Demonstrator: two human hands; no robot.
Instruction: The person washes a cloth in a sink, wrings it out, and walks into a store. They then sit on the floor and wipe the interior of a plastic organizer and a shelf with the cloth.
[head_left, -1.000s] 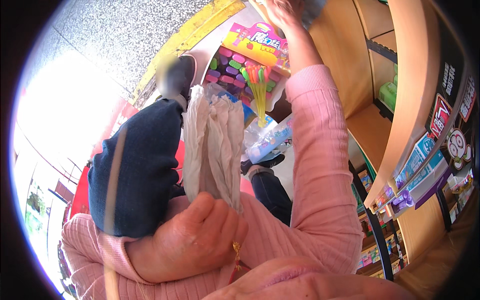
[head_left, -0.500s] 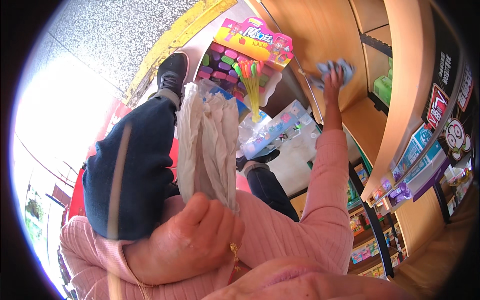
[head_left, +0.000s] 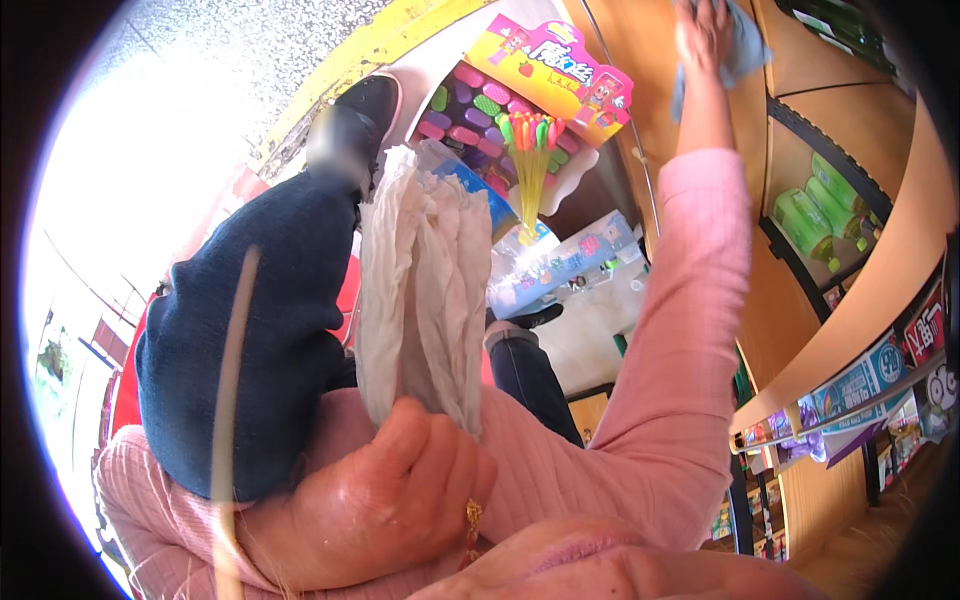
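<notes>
My left hand [head_left: 400,490] is closed in a fist around the lower end of a crumpled off-white cloth [head_left: 420,290], which stands up from it in loose folds. My right hand [head_left: 703,38], at the end of an outstretched arm, holds a blue-grey cloth [head_left: 745,50] against an orange-brown wooden panel [head_left: 640,55] at the upper right. Part of that hand is cut off by the top of the picture. Between the two arms sits a display box [head_left: 550,75] of colourful small packs. A bunch of balloons on yellow stems [head_left: 530,190] rests against it.
A clear package with a blue printed band [head_left: 565,265] lies below the display box. Green bottles [head_left: 815,215] stand in a shelf compartment at the right. A curved wooden edge [head_left: 850,350] runs nearby. My bent leg [head_left: 240,340] is at the left, beside a yellow-painted kerb [head_left: 345,65].
My right hand has moved up and to the right across the wooden panel with the blue-grey cloth. The view has shifted a little. My left hand keeps its hold on the off-white cloth.
</notes>
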